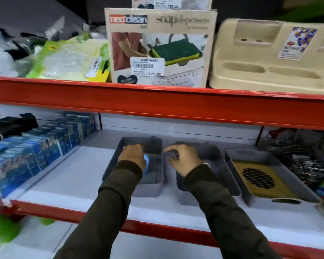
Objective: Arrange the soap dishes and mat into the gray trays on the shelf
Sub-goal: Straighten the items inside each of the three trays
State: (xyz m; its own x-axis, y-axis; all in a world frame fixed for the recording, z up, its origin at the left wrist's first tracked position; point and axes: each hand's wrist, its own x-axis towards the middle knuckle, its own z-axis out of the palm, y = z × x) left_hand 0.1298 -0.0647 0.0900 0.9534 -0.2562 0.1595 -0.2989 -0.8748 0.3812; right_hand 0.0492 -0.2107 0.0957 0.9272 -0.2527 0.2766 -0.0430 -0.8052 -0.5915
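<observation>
A person's left hand [133,156] is lowering a pale blue soap dish [146,164] into the left gray tray [158,186], fingers clamped on it, long axis unclear. The right hand [183,158] is hovering, fingers loosely curled on nothing, above the middle tray [230,182]. At three o'clock, the yellow mat [258,179] (perforated, rubbery-looking) is lying in the right tray [288,176].

You face a store shelf unit [157,101] with red front edges and white boards. Above sit a soap dispenser box [157,47], a beige moulded organizer [269,58] and green packets [67,60]. Blue boxes [36,146] line the left.
</observation>
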